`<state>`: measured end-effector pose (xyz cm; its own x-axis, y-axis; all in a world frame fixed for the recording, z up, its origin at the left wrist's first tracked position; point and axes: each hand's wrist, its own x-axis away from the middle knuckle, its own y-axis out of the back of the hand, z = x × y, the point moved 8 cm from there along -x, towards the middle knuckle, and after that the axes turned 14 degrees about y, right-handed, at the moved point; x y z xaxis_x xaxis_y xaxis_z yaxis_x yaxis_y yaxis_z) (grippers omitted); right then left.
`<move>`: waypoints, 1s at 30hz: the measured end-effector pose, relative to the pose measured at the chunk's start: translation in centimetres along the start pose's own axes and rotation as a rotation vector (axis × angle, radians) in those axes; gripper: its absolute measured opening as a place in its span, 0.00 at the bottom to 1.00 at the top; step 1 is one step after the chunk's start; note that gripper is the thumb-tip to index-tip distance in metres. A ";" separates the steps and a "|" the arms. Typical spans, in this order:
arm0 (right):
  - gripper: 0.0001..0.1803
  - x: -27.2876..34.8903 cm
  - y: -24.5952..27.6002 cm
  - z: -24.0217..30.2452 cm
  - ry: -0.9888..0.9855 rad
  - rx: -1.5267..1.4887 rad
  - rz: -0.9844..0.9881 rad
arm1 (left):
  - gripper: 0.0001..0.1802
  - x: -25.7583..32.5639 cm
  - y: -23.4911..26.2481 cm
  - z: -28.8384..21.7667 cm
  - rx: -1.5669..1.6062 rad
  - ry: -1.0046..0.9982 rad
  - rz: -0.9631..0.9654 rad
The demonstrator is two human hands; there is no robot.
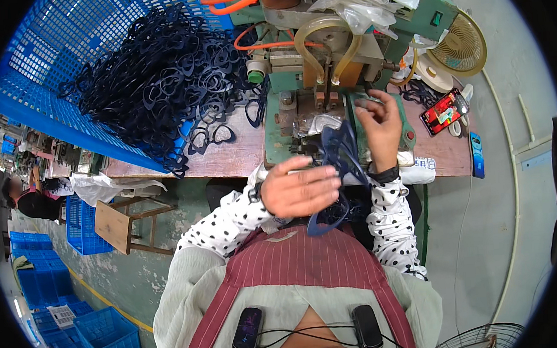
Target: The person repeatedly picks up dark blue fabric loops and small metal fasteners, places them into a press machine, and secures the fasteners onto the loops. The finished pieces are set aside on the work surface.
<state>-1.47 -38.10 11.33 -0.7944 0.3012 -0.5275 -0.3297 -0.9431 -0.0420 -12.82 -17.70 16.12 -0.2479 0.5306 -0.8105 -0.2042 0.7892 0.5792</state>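
Several navy straps (336, 144) hang at twelve o'clock from my apron (296, 261), between my left hand (301, 188), straight-fingered, its grip unclear, and my right hand (380, 126), loosely open by the press (347, 69).

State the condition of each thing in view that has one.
Left hand: fingers extended, grip unclear
Right hand: fingers bent
Dark blue straps: looped, partly blurred
Blue basket: heaped with dark blue pieces
Green machine: running or stopped unclear
Phone: screen lit
Fan: spinning or still unclear
Wooden stool: unoccupied
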 end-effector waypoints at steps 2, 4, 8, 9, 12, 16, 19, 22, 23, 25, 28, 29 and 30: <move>0.21 0.1 2.3 -1.5 -0.006 0.048 -0.041 | 0.12 -0.6 -1.1 1.3 -0.006 0.026 0.020; 0.20 0.3 3.3 -2.6 -0.009 0.018 -0.063 | 0.12 -0.6 -1.6 1.8 0.015 0.075 0.018; 0.18 0.8 4.7 -3.8 -0.056 0.047 -0.068 | 0.13 0.2 -2.2 2.1 0.015 0.163 -0.003; 0.18 0.8 5.1 -3.9 -0.066 0.066 -0.067 | 0.14 0.7 -2.6 2.3 0.017 0.193 -0.018; 0.13 1.0 4.5 -2.4 -0.023 0.062 -0.025 | 0.14 0.8 -2.2 1.5 -0.036 0.161 0.075; 0.07 1.2 2.7 1.4 0.076 0.065 0.075 | 0.14 0.6 0.3 -1.2 -0.076 0.045 -0.013; 0.06 1.1 3.2 1.2 0.082 0.081 0.027 | 0.14 1.0 -0.4 0.3 -0.101 0.108 -0.010; 0.06 2.2 4.3 1.0 0.090 0.050 -0.029 | 0.15 1.6 1.5 -2.5 -0.027 -0.036 -0.147; 0.06 1.8 4.7 1.3 0.113 0.141 -0.019 | 0.15 0.9 0.8 -1.2 0.045 0.105 0.171; 0.05 2.0 4.9 1.1 0.092 0.110 -0.038 | 0.15 0.7 1.1 -0.9 -0.028 0.082 -0.092; 0.05 1.1 4.0 2.3 0.143 0.118 -0.003 | 0.15 0.5 0.7 1.2 -0.102 0.161 -0.057; 0.05 1.6 3.7 2.4 0.150 0.129 0.035 | 0.13 0.7 0.6 1.0 -0.106 0.168 -0.090; 0.05 2.1 3.5 2.6 0.159 0.139 0.073 | 0.11 1.0 0.6 0.7 -0.110 0.174 -0.124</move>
<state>-5.60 -40.45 12.25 -0.7319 0.1967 -0.6524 -0.3504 -0.9298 0.1128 -12.48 -16.52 15.61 -0.3724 0.3626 -0.8543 -0.3427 0.8017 0.4897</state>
